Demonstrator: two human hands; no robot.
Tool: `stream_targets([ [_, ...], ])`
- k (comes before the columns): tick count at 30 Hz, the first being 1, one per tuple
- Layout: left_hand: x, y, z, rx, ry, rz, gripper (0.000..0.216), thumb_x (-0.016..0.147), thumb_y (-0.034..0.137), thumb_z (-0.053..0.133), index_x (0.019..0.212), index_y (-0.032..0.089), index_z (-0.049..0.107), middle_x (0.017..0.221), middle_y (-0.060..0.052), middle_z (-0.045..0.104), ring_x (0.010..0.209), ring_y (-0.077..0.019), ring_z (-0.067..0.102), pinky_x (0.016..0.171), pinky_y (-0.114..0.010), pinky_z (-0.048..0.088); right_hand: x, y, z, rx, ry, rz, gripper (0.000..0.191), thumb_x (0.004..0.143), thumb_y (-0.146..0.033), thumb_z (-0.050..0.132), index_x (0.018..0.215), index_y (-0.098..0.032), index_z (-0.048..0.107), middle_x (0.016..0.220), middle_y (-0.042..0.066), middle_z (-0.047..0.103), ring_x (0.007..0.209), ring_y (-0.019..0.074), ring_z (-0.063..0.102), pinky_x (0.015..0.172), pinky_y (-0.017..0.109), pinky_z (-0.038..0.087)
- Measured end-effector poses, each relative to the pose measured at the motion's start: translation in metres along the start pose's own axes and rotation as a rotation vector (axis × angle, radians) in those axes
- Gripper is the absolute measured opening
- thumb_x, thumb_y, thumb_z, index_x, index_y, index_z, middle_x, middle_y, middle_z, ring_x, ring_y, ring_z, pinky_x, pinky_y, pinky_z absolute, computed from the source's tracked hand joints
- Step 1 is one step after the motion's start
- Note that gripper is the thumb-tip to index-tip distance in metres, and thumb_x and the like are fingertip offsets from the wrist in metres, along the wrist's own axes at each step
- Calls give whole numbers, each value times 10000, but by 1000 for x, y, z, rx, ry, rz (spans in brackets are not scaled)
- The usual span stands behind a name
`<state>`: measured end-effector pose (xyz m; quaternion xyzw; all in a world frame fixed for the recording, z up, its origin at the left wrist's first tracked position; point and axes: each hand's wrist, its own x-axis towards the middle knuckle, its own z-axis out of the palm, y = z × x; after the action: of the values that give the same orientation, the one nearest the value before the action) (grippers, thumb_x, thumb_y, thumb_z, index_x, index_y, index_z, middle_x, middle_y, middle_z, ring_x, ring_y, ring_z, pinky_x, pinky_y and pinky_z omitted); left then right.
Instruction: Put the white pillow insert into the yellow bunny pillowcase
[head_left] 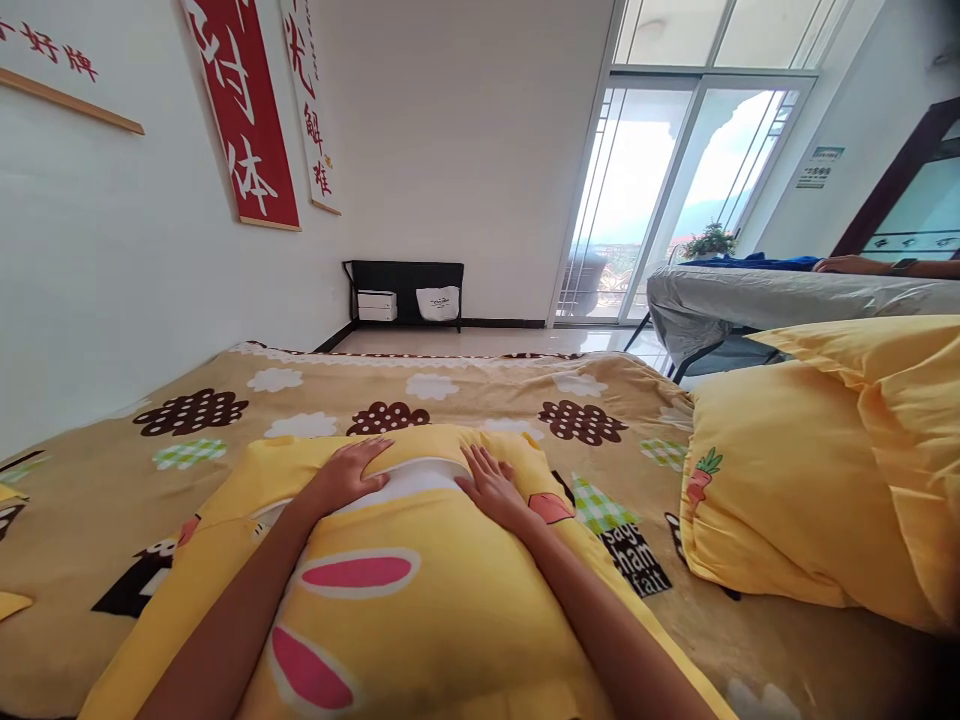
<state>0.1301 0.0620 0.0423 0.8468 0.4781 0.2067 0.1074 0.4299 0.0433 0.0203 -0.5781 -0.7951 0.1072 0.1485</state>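
Observation:
A yellow pillowcase with pink-and-white rabbit ear shapes lies on the bed in front of me. A white pillow shows through a gap at the far end of the case. My left hand rests on the left side of that gap, fingers stretched out toward the far edge. On the gap's right side lies my right hand, its fingers spread and flat on the fabric. Neither hand grips anything that I can see. Both forearms lie along the pillowcase.
Patterned bedding spreads under everything. Yellow cushions with a carrot print sit to the right. Beyond them, another person's arm rests on a plastic-covered table. A black rack stands at the far wall.

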Motion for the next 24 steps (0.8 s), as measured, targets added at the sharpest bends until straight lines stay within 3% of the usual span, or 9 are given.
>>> stream_targets([
  [2, 1, -1, 4, 56, 8, -2, 606, 824, 358, 484, 1408, 196, 498, 1461, -50, 473, 1356, -267, 421, 1151, -401, 289, -2, 5, 18, -15, 29, 13, 621, 986, -508, 282, 1529, -210, 242, 1580, 108, 236, 1465, 242, 176, 1141, 493, 182],
  [4, 2, 1, 7, 108, 31, 7, 566, 837, 294, 418, 1383, 190, 524, 1443, -54, 494, 1338, -250, 447, 1135, -412, 316, -7, 8, 17, -68, 90, 29, 546, 995, -443, 288, 1502, -242, 311, 1531, 71, 366, 1415, 204, 313, 1115, 410, 258],
  [8, 1, 13, 1, 203, 58, 50, 491, 919, 377, 348, 1283, 177, 608, 1362, -89, 570, 1265, -258, 529, 1075, -432, 392, -4, 5, -23, -185, 192, 144, 396, 964, -289, 334, 1203, -182, 630, 1120, 116, 697, 1031, 230, 633, 887, 352, 422],
  [11, -4, 29, -22, 311, 129, 53, 439, 923, 369, 372, 1161, 161, 676, 1205, -117, 674, 1114, -280, 629, 980, -436, 464, 4, -4, -63, -265, 292, 117, 270, 884, -209, 447, 960, -130, 694, 960, 170, 700, 962, 281, 621, 857, 384, 395],
  [14, -16, 65, -51, 379, 266, 130, 371, 912, 281, 382, 1086, 168, 690, 1123, -113, 708, 1027, -270, 658, 908, -423, 491, 5, -18, -95, -334, 385, -48, 219, 842, -147, 490, 932, -163, 688, 1053, 138, 677, 1083, 262, 551, 927, 352, 331],
  [17, -25, 124, -64, 360, 308, 376, 334, 872, 175, 388, 1060, 163, 664, 1089, -96, 702, 1026, -234, 637, 917, -383, 484, -2, -30, -112, -368, 413, -150, 204, 828, -123, 491, 860, -183, 684, 976, 98, 684, 974, 223, 574, 832, 309, 342],
  [19, -22, 164, -55, 380, 150, 477, 273, 851, 146, 413, 967, 160, 660, 978, -84, 700, 917, -218, 640, 839, -354, 506, -7, -35, -117, -379, 419, -169, 197, 814, -126, 497, 846, -192, 680, 916, 72, 684, 846, 197, 583, 714, 296, 334],
  [21, -10, 192, -32, 443, -1, 497, 252, 857, 115, 404, 905, 142, 650, 929, -93, 685, 872, -221, 634, 793, -345, 509, -12, -39, -120, -405, 455, -176, 192, 803, -131, 499, 834, -197, 677, 862, 50, 677, 744, 176, 567, 624, 293, 293],
  [24, 10, 206, 15, 495, 99, 494, 319, 905, 126, 356, 1094, 80, 609, 1216, -181, 609, 1194, -285, 532, 1010, -410, 407, -20, -38, -125, -489, 577, -189, 179, 786, -119, 496, 772, -182, 662, 799, 50, 658, 692, 162, 543, 567, 295, 238],
])
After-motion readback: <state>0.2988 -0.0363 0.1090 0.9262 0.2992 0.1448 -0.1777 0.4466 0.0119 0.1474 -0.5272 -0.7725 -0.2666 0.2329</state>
